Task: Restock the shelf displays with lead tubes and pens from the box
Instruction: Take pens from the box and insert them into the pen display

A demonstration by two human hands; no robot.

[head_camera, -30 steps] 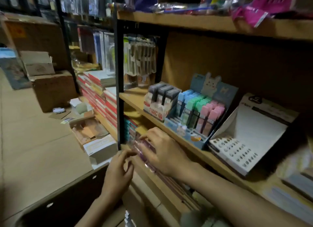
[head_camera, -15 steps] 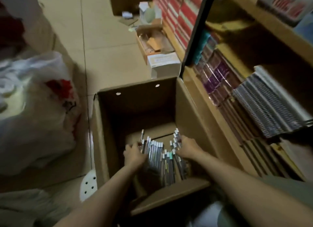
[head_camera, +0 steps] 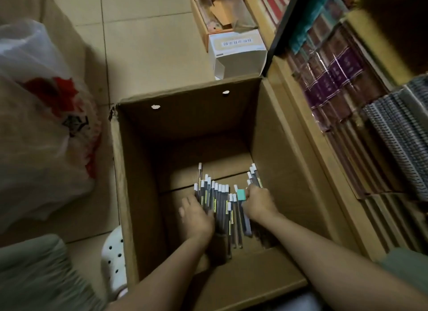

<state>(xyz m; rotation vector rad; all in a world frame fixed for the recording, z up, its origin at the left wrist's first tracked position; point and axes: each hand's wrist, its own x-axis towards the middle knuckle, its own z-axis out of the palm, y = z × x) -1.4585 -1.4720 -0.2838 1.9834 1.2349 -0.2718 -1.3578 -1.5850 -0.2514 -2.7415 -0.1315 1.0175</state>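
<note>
An open cardboard box (head_camera: 141, 194) stands on the floor. On its bottom lies a pile of slim dark pens with white caps (head_camera: 220, 199). Both my hands are deep inside it. My left hand (head_camera: 196, 215) rests against the left side of the pile, fingers curled round several pens. My right hand (head_camera: 259, 201) grips a bunch of pens at the pile's right side, their white caps (head_camera: 252, 171) sticking out beyond my fingers. A small teal piece (head_camera: 240, 194) shows beside my right thumb.
A shelf unit (head_camera: 289, 95) with wrapped purple notebooks (head_camera: 333, 79) and spiral notebooks (head_camera: 398, 143) stands right of the box. A white carton (head_camera: 236, 53) sits behind it on the tiled floor. A white plastic bag (head_camera: 44, 125) lies at left, a white clog (head_camera: 113, 259) beside the box.
My view dropped from the shelf display down into the box. Both hands went from the shelf edge into the box and closed on the pens.
</note>
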